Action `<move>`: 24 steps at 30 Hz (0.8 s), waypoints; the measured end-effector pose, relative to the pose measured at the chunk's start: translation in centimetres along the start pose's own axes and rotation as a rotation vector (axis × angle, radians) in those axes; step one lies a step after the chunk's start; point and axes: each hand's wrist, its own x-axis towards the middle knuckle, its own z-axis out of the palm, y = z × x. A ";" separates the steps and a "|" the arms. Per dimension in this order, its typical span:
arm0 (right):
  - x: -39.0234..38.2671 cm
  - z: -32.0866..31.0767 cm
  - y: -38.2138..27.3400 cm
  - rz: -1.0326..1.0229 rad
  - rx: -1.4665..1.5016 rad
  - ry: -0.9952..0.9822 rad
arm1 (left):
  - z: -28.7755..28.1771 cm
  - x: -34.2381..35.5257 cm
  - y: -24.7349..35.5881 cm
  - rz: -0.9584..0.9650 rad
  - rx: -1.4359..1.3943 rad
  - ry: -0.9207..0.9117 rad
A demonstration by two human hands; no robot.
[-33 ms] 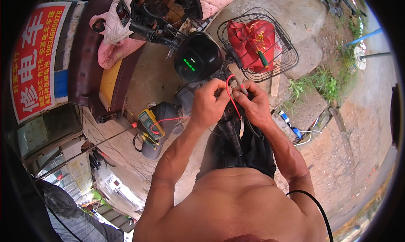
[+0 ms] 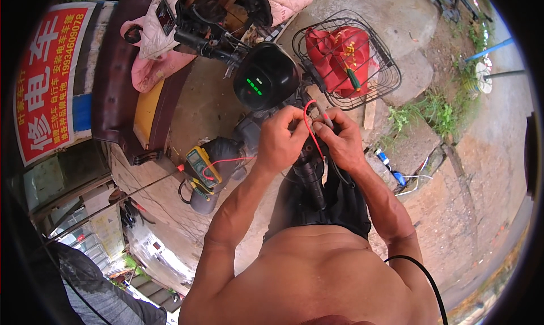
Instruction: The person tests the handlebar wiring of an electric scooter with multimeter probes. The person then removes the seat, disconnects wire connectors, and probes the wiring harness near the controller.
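Note:
My left hand is closed in a pinch, and a red test lead loops up beside its fingertips. Opposite it, almost touching, my right hand pinches a slim dark test probe with a reddish mark. The tips of both pinches are partly hidden by the fingers. From a yellow-framed multimeter at the left, red wire runs behind my left wrist. Both hands are over the handlebar of an electric bike, beside its round black display with green lit marks. A black handlebar grip points toward me below the hands.
A wire basket holding a red bag and a green-handled tool is at the front right. A maroon sofa stands at the left. Blue-and-white objects lie on the ground at the right.

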 end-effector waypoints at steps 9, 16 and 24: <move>0.0 -0.2 0.2 -0.083 -0.080 -0.006 | -0.1 0.0 0.0 0.165 0.167 0.071; -0.1 -0.4 0.1 -0.064 -0.043 -0.023 | -0.6 0.5 -0.2 -0.008 0.167 -0.045; 0.0 -0.5 0.8 -0.111 -0.056 -0.008 | -0.6 0.3 0.9 0.207 0.188 -0.004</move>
